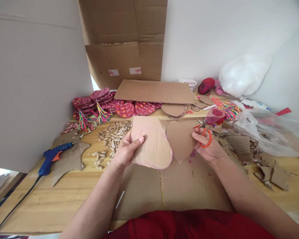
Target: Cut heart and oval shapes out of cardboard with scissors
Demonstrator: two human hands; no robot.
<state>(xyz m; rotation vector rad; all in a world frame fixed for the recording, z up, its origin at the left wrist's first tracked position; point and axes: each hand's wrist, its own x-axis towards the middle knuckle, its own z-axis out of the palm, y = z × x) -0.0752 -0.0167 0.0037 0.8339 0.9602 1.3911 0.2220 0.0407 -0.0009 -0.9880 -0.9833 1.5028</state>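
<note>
My left hand (126, 150) grips a piece of cardboard (153, 141), thumb on top. That piece has straight edges on the left and a rounded, purple-lined edge on the right. Beside it, my right hand (208, 150) pinches a heart-shaped cardboard cutout (179, 141) by its right edge. The same hand also holds scissors with orange handles (209, 138), their blades pointing away. The two cardboard pieces meet or slightly overlap near the middle. Below them lies a large cardboard sheet (144, 192) on the wooden table (35, 205).
A blue glue gun (48, 159) lies at left on a cardboard scrap. Peanut shells (112, 136) are heaped behind my left hand. Pink decorated pieces (97, 101) with tassels and a flat cardboard sheet (154, 91) sit farther back. Cardboard scraps (241, 146) and a plastic bag (271, 132) are at right.
</note>
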